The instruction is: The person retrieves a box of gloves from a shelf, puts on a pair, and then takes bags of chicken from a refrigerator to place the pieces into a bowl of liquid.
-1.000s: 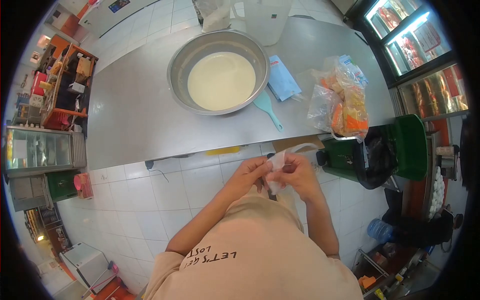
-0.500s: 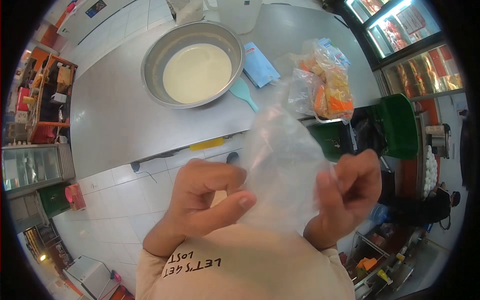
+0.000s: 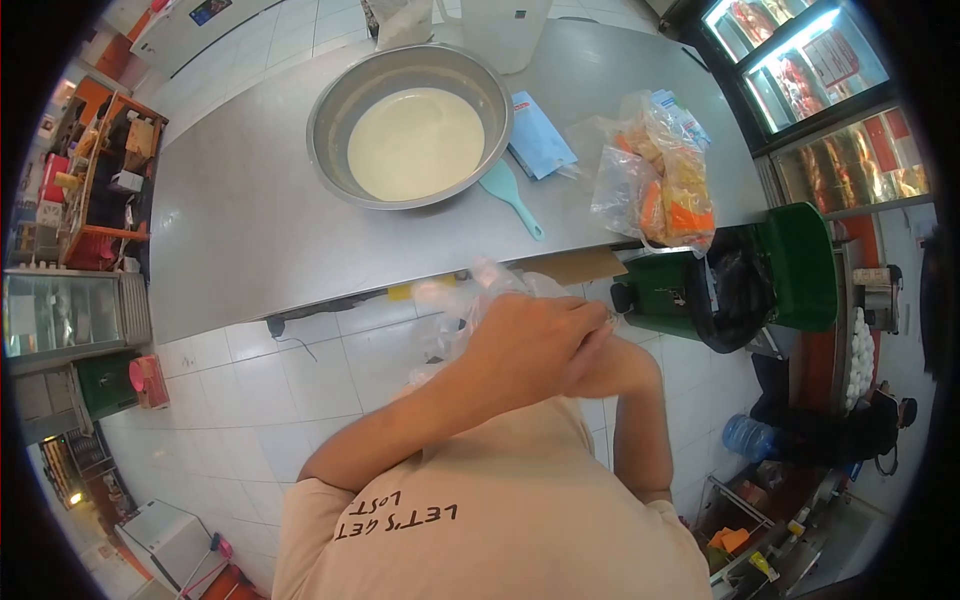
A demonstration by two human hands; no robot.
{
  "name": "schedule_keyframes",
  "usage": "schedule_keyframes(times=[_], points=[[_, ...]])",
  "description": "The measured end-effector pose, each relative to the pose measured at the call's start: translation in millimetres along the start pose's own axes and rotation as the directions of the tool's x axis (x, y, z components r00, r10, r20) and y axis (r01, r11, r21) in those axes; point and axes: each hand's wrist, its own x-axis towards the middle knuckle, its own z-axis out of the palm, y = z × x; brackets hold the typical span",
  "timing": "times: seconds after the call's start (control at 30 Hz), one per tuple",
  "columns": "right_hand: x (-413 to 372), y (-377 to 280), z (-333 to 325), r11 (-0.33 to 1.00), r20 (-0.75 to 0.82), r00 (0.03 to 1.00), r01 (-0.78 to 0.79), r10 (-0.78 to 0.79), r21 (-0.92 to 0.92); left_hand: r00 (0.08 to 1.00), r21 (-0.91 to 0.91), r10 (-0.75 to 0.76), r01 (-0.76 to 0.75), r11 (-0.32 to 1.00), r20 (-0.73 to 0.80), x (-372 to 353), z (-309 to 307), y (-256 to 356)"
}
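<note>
The hands are together in front of the body: the left hand (image 3: 540, 335) curls over the right wrist, while the right hand (image 3: 465, 305) reaches past it with fingers spread inside a thin, clear plastic glove (image 3: 452, 335). Whether the left fingers pinch the cuff cannot be told, since the grip is hidden. A hard tug there could split the film, and bunched plastic could leave the fingertips loose and clumsy. The glove is near the front edge of the desk (image 3: 230, 210), so a careless swing could brush that edge and soil or snag it. Just beyond, the teal spatula (image 3: 522, 212) points its handle towards the edge, where a forearm could knock it off. Farther out, the steel bowl (image 3: 328, 135) stands uncovered, so a bump could slop its pale liquid (image 3: 415, 145), and torn plastic could drop in.
</note>
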Motion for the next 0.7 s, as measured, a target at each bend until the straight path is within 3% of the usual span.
schedule_keyframes(times=[0.07, 0.13, 0.17, 0.2, 0.23, 0.27, 0.3, 0.33, 0.4, 0.43, 0.5, 0.53, 0.6, 0.63, 0.67, 0.7], points=[[-3.5, 38.6, 7.0, 0.994, -0.038, 0.999, -0.005, 0.01, 0.107, 0.993, 0.118, 0.09, -0.081, 0.99, -0.074, -1.7, 5.8, -3.1], [10.3, 49.3, 2.4, 0.978, -0.079, 0.997, -0.005, 0.022, 0.208, 0.989, 0.078, 0.096, -0.087, 0.993, -0.116, -13.5, 5.0, 5.9], [28.3, 48.7, -0.9, 0.798, -0.13, 0.968, -0.096, 0.213, 0.595, 0.983, 0.036, 0.094, -0.09, 0.995, -0.16, -17.7, 4.4, 9.0], [39.3, 47.2, -1.8, 0.467, -0.096, 0.911, -0.112, 0.4, 0.877, 0.982, 0.034, 0.098, -0.094, 0.995, -0.16, -19.1, 3.7, 6.2], [41.8, 40.0, -3.6, 0.469, -0.101, 0.911, -0.109, 0.4, 0.876, 0.995, 0.076, -0.01, 0.018, 0.997, -0.095, -21.7, 4.4, 0.2], [42.6, 28.4, -7.6, 0.215, -0.116, 0.914, 0.033, 0.389, 0.976, 0.992, 0.125, -0.124, 0.128, 0.984, -0.035, -24.3, 7.6, -5.6], [43.8, 21.9, -9.7, -0.06, -0.134, 0.916, 0.168, 0.379, 0.984, 0.992, 0.126, -0.121, 0.124, 0.984, -0.035, -22.0, 13.7, -15.2], [44.7, 21.5, -8.4, -0.059, -0.137, 0.917, 0.171, 0.375, 0.984, 0.982, 0.15, -0.159, 0.174, 0.973, -0.105, -15.7, 20.7, -29.2], [44.1, 23.4, -2.6, -0.206, -0.074, 0.969, 0.125, 0.238, 0.97, 0.965, 0.171, -0.196, 0.225, 0.959, -0.174, -13.7, 30.3, -46.3], [45.6, 27.9, -0.2, -0.205, -0.078, 0.968, 0.128, 0.237, 0.97, 0.978, 0.232, -0.111, 0.15, 0.961, -0.175, -13.0, 33.4, -51.3], [47.7, 39.3, 5.3, 0.223, -0.336, 0.898, 0.279, 0.284, 0.934, 0.986, 0.29, -0.019, 0.067, 0.955, -0.167, -11.8, 37.3, -51.9], [48.5, 41.5, 6.6, 0.225, -0.34, 0.897, 0.283, 0.283, 0.932, 0.986, 0.241, -0.019, 0.059, 0.969, -0.166, -13.0, 38.7, -49.3], [49.5, 42.7, 11.4, 0.282, -0.522, 0.75, 0.441, 0.406, 0.852, 0.987, 0.197, -0.016, 0.048, 0.979, -0.16, -12.3, 38.8, -50.8], [49.5, 41.0, 12.3, 0.281, -0.527, 0.748, 0.447, 0.405, 0.85, 0.978, 0.151, -0.105, 0.133, 0.98, -0.178, -10.6, 38.5, -56.1], [48.3, 38.7, 12.8, 0.506, -0.514, 0.741, 0.273, 0.433, 0.819, 0.963, 0.103, -0.192, 0.215, 0.971, -0.191, -8.2, 37.4, -60.2], [45.8, 37.2, 14.5, 0.685, -0.509, 0.724, 0.07, 0.466, 0.726, 0.965, 0.103, -0.186, 0.207, 0.973, -0.182, -5.4, 35.1, -62.8]])
